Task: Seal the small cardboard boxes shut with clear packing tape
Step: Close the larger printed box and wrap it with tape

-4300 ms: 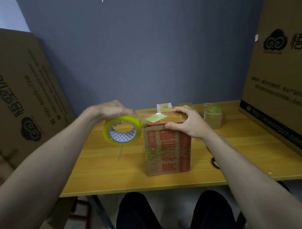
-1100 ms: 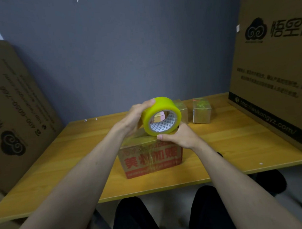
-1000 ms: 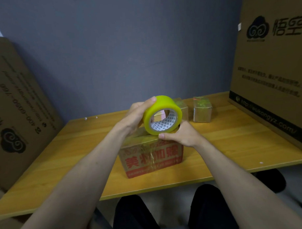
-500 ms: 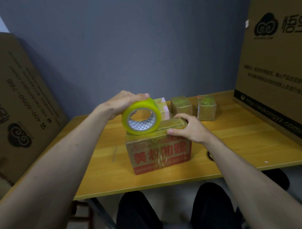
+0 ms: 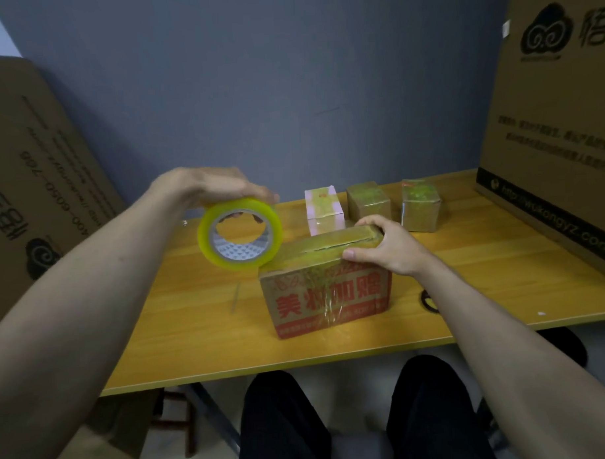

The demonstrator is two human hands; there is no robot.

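Note:
A brown cardboard box (image 5: 327,297) with red characters stands on the wooden table (image 5: 201,322) in front of me. My right hand (image 5: 387,247) presses on the right end of its top, fingers wrapped over the edge. My left hand (image 5: 214,186) grips a yellowish roll of clear packing tape (image 5: 239,236) from above, held upright just off the box's upper left corner. Tape appears to run from the roll along the box's top seam.
Behind the box stand a pink-and-white small box (image 5: 323,211) and two taped brown small boxes (image 5: 368,201) (image 5: 419,208). A large carton (image 5: 558,117) stands at the right, another large carton (image 5: 28,177) leans at the left. A dark ring (image 5: 428,301) lies by my right forearm.
My left hand has carried the tape roll leftward, from over the box's top to just past its left corner. My right hand has stayed on the box's right end.

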